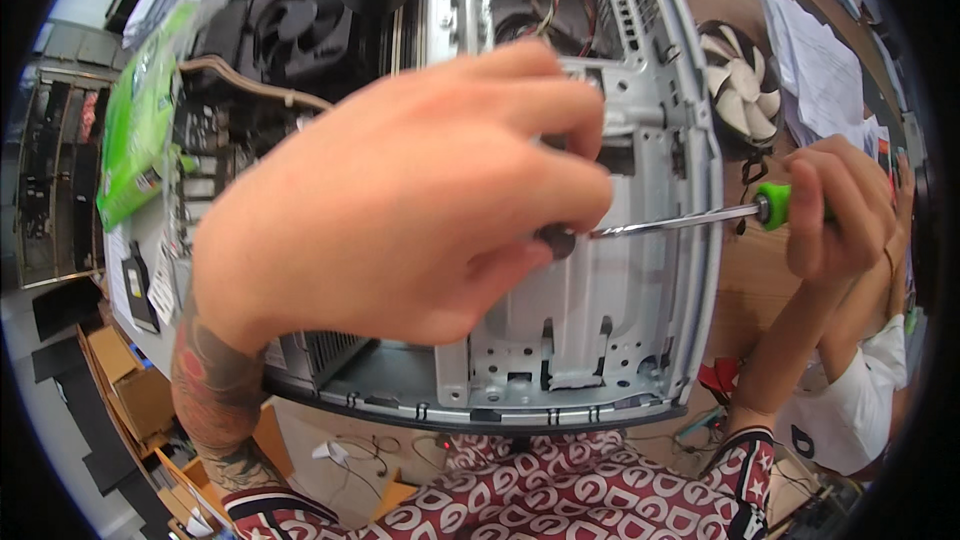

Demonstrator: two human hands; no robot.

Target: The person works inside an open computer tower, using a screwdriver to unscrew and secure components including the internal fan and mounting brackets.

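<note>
My left hand [420, 190] reaches across the open computer case [590, 410], its fingers curled. Between thumb and forefinger it pinches a small dark round part [557, 241], whose exact kind I cannot make out. Closed around the green handle of a screwdriver [690, 222] is my right hand [840, 208], at the case's right side. The silvery shaft points left over the metal drive bay, and its tip is close beside the dark part. Whether the tip touches it I cannot tell.
A white-bladed case fan [740, 85] and papers [815, 60] lie on the wooden table at right. Inside the case are a black cooler fan [300, 20] and cables [550, 0]. Left stands a green package [140, 120]. Another person's white sleeve [850, 410] shows at right.
</note>
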